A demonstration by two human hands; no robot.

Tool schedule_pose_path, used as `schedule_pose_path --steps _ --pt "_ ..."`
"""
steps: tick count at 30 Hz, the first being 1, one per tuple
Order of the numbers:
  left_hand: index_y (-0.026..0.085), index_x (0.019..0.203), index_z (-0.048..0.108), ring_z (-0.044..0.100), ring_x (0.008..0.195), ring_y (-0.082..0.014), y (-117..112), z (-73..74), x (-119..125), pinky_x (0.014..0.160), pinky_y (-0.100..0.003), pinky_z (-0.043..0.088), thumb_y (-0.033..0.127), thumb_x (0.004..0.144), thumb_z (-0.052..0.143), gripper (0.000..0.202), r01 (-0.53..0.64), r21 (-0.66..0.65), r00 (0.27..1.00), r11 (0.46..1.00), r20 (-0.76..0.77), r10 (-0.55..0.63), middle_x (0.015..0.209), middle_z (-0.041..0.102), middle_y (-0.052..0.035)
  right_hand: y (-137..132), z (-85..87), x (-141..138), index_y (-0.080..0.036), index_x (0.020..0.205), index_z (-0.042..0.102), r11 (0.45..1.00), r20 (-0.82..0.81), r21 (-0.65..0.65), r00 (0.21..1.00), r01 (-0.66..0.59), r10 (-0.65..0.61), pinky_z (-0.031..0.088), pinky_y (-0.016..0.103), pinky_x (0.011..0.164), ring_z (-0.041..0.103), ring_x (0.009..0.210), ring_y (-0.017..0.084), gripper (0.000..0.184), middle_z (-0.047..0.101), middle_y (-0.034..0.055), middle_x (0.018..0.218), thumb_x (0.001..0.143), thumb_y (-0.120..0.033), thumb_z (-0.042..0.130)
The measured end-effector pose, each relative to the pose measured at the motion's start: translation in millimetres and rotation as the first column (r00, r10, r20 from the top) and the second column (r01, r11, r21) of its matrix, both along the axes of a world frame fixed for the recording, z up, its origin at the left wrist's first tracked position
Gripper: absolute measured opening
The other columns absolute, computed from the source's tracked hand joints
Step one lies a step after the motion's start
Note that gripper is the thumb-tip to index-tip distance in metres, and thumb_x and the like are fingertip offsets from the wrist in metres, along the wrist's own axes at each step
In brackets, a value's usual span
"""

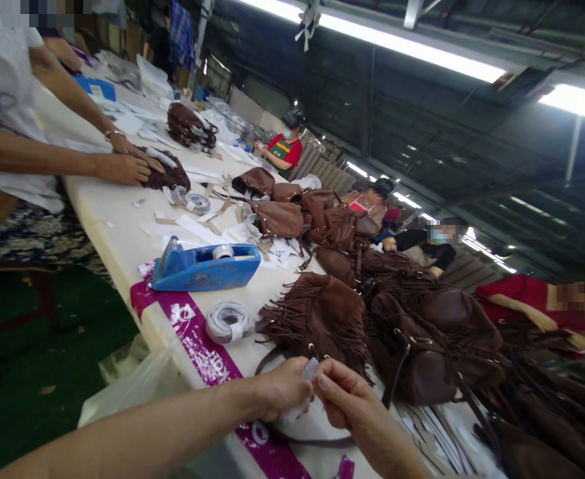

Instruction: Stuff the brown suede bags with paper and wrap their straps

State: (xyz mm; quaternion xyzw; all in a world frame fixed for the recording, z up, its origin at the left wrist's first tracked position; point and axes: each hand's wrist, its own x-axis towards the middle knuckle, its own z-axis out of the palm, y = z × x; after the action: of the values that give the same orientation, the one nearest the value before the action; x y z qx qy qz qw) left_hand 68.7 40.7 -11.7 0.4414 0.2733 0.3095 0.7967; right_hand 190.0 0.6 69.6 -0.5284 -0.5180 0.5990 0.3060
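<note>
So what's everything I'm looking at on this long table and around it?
Table: one, white, running into the distance.
Fringed bags: many, brown, piled along the table's right side.
Tape dispenser: one, blue, near the table edge.
Tape rolls: at least two, whitish, one on either side of the dispenser.
Printed sheet: one, magenta and white, across the near table edge.
Plastic bag: one, clear, below the table edge.
Co-worker's hands: two, on a brown bag, far left.
Seated people: several, across the table.
White strip: one, pinched between both hands.
Left hand: bare, bottom centre.
Right hand: bare, beside it.
</note>
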Motion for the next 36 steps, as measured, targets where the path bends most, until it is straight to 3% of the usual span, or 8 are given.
schedule_pose_path --steps 5,8,21,27,30,32,34,36 --pt "0.02 0.084 0.049 0.037 0.04 -0.0069 -1.3 7.5 -2.9 0.038 -0.018 0.027 0.014 0.06 0.057 0.026 0.009 -0.062 0.998 0.998 -0.06 -0.013 0.054 0.045 0.0092 -2.9 -26.5 22.7 -0.02 0.065 0.048 0.994 0.254 0.023 0.961 0.104 -0.106 0.012 0.024 0.045 0.021 0.045 0.006 0.05 0.032 -0.0095 0.051 0.07 -0.065 0.068" --pt "0.021 0.084 0.048 0.037 0.04 -0.0073 -2.4 10.4 -3.8 0.038 -0.018 0.027 0.01 0.059 0.052 0.028 0.029 -0.048 0.999 0.998 -0.043 -0.031 0.054 0.045 0.0095 -5.1 -35.7 26.8 -0.019 0.063 0.049 0.988 0.352 0.097 0.924 0.12 -0.147 0.015 0.024 0.046 0.026 0.049 0.008 0.047 0.036 -0.0074 0.052 0.071 -0.063 0.065" --pt "0.02 0.083 0.048 0.037 0.041 -0.0062 -3.2 12.4 -4.4 0.037 -0.017 0.028 0.009 0.056 0.054 0.03 0.044 0.004 0.999 0.999 -0.024 -0.044 0.058 0.045 0.0083 -2.9 -34.1 16.6 -0.021 0.057 0.051 0.954 0.406 0.269 0.882 0.132 -0.237 0.022 0.026 0.049 0.031 0.052 0.012 0.04 0.037 -0.0053 0.052 0.072 -0.056 0.061" --pt "0.02 0.085 0.043 0.037 0.041 -0.0083 -0.1 20.2 -8.7 0.04 -0.019 0.025 0.024 0.079 0.045 0.007 -0.01 -0.087 0.994 0.996 -0.105 0.001 0.058 0.046 0.0056 -10.1 -48.2 23.8 -0.02 0.057 0.048 0.91 0.455 0.389 0.828 0.145 -0.327 0.026 0.027 0.054 0.033 0.057 0.013 0.04 0.037 -0.0048 0.055 0.075 -0.055 0.057" --pt "0.021 0.087 0.041 0.035 0.041 -0.0086 2.7 21.0 -8.4 0.043 -0.02 0.024 0.021 0.082 0.041 0.005 -0.018 -0.075 0.994 0.997 -0.111 0.009 0.057 0.044 0.0059 -16.4 -53.7 28.1 -0.021 0.055 0.044 0.905 0.388 0.37 0.85 0.209 -0.355 0.023 0.027 0.052 0.031 0.057 0.012 0.044 0.034 -0.0058 0.055 0.072 -0.057 0.062" --pt "0.021 0.085 0.041 0.034 0.041 -0.0093 2.7 20.3 -6.5 0.043 -0.02 0.024 0.02 0.081 0.04 0.005 -0.024 -0.054 0.993 0.998 -0.115 0.018 0.055 0.042 0.0059 -21.5 -48.6 26.1 -0.02 0.059 0.045 0.932 0.273 0.269 0.909 0.242 -0.315 0.02 0.025 0.05 0.028 0.053 0.01 0.045 0.033 -0.007 0.054 0.072 -0.059 0.065" --pt "0.02 0.083 0.043 0.034 0.042 -0.0097 1.3 18.8 -4.0 0.043 -0.02 0.024 0.02 0.08 0.04 0.004 -0.04 -0.014 0.991 0.999 -0.125 0.038 0.054 0.043 0.0052 -26.8 -35.6 20.3 -0.02 0.064 0.047 0.962 0.072 0.102 0.962 0.254 -0.262 0.016 0.024 0.048 0.024 0.05 0.008 0.044 0.033 -0.0081 0.055 0.073 -0.058 0.069" --pt "0.02 0.081 0.044 0.036 0.043 -0.0098 -0.3 16.4 -1.9 0.043 -0.02 0.025 0.02 0.08 0.04 0.004 -0.056 0.035 0.988 0.998 -0.142 0.06 0.055 0.045 0.0043 -30.5 -19.4 12.5 -0.02 0.067 0.046 0.972 -0.169 -0.034 0.958 0.23 -0.233 0.013 0.023 0.046 0.02 0.047 0.006 0.044 0.034 -0.0088 0.057 0.072 -0.054 0.073"
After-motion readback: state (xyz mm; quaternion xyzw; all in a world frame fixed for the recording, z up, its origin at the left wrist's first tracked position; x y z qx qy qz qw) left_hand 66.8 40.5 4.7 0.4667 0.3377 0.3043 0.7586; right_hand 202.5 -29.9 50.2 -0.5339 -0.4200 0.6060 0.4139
